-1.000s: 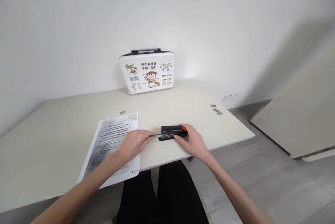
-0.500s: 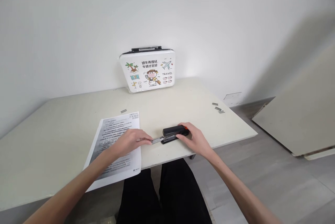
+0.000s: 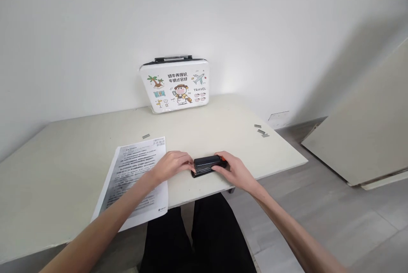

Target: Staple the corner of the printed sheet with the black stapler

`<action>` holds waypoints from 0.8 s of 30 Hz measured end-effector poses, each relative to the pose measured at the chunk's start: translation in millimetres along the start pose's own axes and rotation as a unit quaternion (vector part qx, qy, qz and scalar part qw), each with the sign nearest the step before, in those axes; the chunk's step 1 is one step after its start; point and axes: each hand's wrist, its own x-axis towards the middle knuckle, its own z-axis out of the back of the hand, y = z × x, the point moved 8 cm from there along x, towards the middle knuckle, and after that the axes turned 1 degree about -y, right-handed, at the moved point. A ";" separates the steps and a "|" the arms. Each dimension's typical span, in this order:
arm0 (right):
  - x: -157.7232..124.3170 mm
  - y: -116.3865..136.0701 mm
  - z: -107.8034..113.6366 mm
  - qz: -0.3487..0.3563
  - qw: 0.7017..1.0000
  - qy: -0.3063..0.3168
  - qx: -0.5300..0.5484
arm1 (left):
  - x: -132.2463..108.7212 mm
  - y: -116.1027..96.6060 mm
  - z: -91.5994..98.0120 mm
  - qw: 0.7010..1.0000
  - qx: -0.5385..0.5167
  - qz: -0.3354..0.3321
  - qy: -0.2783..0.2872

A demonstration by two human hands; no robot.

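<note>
A black stapler [image 3: 204, 163] lies on the table near its front edge. My right hand [image 3: 235, 172] grips its rear end, fingers over the top and thumb along the near side; a bit of orange shows there. At the front end is my left hand [image 3: 174, 166], its fingers closed together against the stapler's nose. The metal staple tray no longer shows outside the body. Under my left forearm lies a printed sheet of paper [image 3: 134, 171], reaching over the table's front edge.
A white case [image 3: 178, 88] with cartoon prints stands against the wall at the back of the table [image 3: 73, 145]. One staple strip [image 3: 145, 136] lies beyond the paper. More staple strips [image 3: 261, 131] lie near the right edge. A pale panel [image 3: 357, 137] leans at the far right.
My left hand has moved right, pushing the metal staple tray into the stapler's front end. My right hand keeps its hold on the rear. The view has shifted slightly.
</note>
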 end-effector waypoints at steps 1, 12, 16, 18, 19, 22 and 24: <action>0.0 -0.1 0.4 0.002 1.000 -0.001 -0.003 | -0.5 -0.1 -0.4 1.000 0.000 0.002 0.001; -1.2 -2.9 -1.1 0.004 0.999 -0.033 -0.012 | -3.4 1.8 1.5 0.999 0.039 0.015 -0.001; -1.2 -5.1 -2.2 -0.013 0.999 -0.040 -0.013 | -11.9 30.9 17.3 0.995 0.097 0.037 -0.013; -1.4 -4.9 -2.7 -0.018 0.999 -0.036 -0.007 | -20.5 64.5 35.5 0.984 0.137 0.101 -0.046; -1.5 -4.9 -2.9 -0.021 0.999 -0.034 -0.004 | -26.9 85.1 47.0 0.974 0.157 0.149 -0.070; -2.1 -5.9 -2.9 -0.032 0.999 -0.033 0.000 | -55.5 147.7 77.9 0.915 0.212 0.324 -0.117; -2.4 -6.5 -3.2 -0.036 0.999 -0.034 0.000 | -73.9 177.5 87.8 0.881 0.222 0.403 -0.113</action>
